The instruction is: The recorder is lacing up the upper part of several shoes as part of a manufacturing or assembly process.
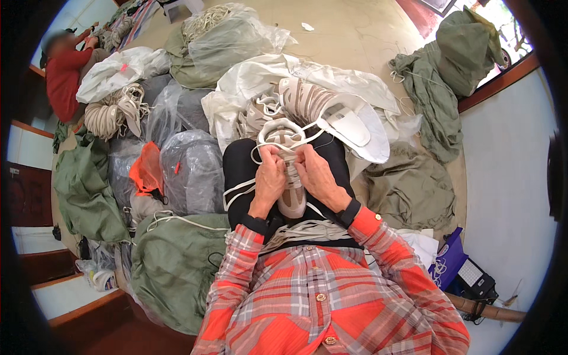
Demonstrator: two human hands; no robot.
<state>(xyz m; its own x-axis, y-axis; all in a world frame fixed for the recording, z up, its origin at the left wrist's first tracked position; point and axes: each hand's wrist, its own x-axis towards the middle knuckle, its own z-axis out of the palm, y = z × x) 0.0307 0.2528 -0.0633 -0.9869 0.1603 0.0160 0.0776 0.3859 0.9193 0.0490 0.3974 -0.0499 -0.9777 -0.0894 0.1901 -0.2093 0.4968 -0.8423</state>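
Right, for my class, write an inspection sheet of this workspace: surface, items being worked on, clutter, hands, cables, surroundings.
Surface: tan floor, partly covered.
Items: shoe, toe toward the plaid shirt; laces between them; stacked shoes beyond.
Clutter: green bags, clear plastic, orange bag.
Hands: left hand and right hand both at the shoe's upper; what the fingertips pinch is unclear.
Cables: what looks like a dark cord near the black device, lower right.
Surroundings: co-worker in red, upper left; white wall, right.
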